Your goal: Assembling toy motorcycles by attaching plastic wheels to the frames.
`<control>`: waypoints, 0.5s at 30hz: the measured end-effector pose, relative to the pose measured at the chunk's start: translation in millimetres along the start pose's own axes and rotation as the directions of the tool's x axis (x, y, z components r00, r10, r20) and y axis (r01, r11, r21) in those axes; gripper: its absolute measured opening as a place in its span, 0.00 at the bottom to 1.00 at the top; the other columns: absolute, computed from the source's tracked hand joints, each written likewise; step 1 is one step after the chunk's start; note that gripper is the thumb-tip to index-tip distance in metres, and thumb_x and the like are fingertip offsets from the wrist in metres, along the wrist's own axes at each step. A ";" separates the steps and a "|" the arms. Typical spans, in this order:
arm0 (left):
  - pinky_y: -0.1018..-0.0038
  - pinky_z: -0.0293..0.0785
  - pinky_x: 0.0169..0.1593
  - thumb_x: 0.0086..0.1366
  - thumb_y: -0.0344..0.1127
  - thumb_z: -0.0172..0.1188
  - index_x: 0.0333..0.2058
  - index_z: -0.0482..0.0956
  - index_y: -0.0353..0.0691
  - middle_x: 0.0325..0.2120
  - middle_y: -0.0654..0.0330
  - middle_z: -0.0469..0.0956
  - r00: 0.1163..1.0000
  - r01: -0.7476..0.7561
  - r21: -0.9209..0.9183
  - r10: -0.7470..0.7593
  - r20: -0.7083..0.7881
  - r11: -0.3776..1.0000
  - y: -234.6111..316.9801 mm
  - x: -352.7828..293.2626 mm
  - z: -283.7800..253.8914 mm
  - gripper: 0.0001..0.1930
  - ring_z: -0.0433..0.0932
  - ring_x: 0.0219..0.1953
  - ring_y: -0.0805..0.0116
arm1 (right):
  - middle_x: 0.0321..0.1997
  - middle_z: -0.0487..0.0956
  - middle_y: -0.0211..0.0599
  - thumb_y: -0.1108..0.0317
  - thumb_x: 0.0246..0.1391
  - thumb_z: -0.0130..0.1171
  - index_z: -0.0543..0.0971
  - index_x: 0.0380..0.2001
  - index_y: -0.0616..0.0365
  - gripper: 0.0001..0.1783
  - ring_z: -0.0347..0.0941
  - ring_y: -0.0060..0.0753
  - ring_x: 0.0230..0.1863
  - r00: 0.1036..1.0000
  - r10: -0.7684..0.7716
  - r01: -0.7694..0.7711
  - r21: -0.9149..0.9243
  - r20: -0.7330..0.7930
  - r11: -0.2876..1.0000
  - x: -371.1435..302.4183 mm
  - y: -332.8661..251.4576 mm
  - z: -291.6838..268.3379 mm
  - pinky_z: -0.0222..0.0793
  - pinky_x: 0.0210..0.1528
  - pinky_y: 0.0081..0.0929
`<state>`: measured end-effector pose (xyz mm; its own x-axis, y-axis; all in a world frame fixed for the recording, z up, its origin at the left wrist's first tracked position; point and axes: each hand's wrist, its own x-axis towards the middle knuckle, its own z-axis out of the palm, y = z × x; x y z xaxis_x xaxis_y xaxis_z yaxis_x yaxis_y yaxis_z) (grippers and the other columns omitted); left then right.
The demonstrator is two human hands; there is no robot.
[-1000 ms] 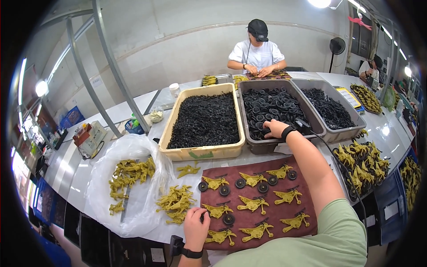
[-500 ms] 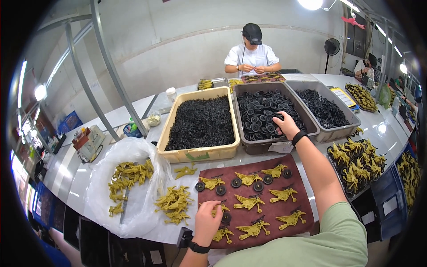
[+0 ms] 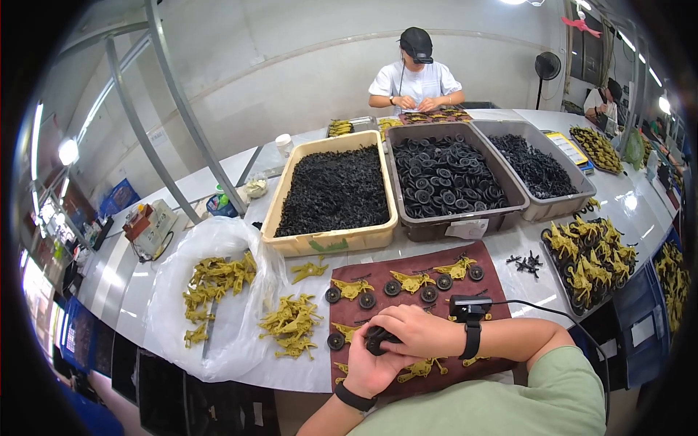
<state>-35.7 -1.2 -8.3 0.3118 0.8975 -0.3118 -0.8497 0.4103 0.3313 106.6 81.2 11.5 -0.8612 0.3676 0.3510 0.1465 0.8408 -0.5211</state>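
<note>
A: What are your hands doing?

B: Your left hand and right hand are closed together on a black wheel, just above the dark red mat.

A: What step is that?

B: Looks like you're putting wheels on a yellow toy piece. Next, press it on straight.

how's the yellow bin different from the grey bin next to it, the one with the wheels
The yellow bin is tan-yellow and holds a dense heap of small, thin black pieces; the grey bin is dark grey and holds round black wheels, each easy to make out. The grey bin has a white paper label on its front wall; the yellow bin's front shows only a green mark. Both are rectangular, open-topped, well filled, and sit side by side on the white table behind the maroon mat.
</note>
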 end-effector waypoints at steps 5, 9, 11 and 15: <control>0.56 0.70 0.54 0.68 0.48 0.39 0.53 0.67 0.41 0.50 0.54 0.71 0.990 0.000 -0.262 0.036 0.133 0.965 -1.9 8.2 -35.3 0.23 0.71 0.52 0.57 | 0.50 0.73 0.38 0.63 0.51 0.59 0.71 0.49 0.57 0.22 0.71 0.42 0.48 0.991 0.006 -0.024 0.133 0.137 0.991 -3.0 4.9 -11.0 0.66 0.49 0.37; 0.58 0.69 0.54 0.70 0.44 0.37 0.54 0.67 0.42 0.50 0.56 0.70 0.984 -0.158 0.062 0.162 -0.072 0.986 -6.3 3.2 -7.1 0.20 0.70 0.52 0.60 | 0.48 0.75 0.33 0.61 0.49 0.61 0.73 0.47 0.56 0.22 0.70 0.37 0.48 0.997 -0.076 0.075 0.031 0.019 0.997 -7.0 -1.3 -10.2 0.62 0.50 0.35; 0.58 0.69 0.54 0.70 0.44 0.37 0.54 0.67 0.42 0.50 0.56 0.70 0.983 -0.162 0.078 0.168 -0.068 0.984 -9.6 1.5 -8.1 0.19 0.70 0.52 0.60 | 0.47 0.75 0.32 0.62 0.48 0.62 0.74 0.46 0.55 0.21 0.71 0.36 0.47 0.998 -0.061 0.062 -0.066 0.016 0.996 -10.8 -4.4 -10.9 0.62 0.50 0.34; 0.58 0.69 0.54 0.71 0.44 0.37 0.52 0.67 0.41 0.50 0.56 0.70 0.984 -0.161 0.094 0.167 -0.065 0.983 -9.5 1.0 -9.8 0.19 0.70 0.52 0.61 | 0.45 0.76 0.32 0.62 0.47 0.64 0.76 0.41 0.54 0.18 0.71 0.33 0.44 0.994 -0.107 0.100 -0.226 -0.022 0.969 -13.4 -1.8 -12.1 0.62 0.49 0.34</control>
<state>-31.4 -5.7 -20.5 0.1374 0.9411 -0.3090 -0.8447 0.2743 0.4596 123.8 79.6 17.1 -0.8612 0.2838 0.4217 0.1663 0.9413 -0.2938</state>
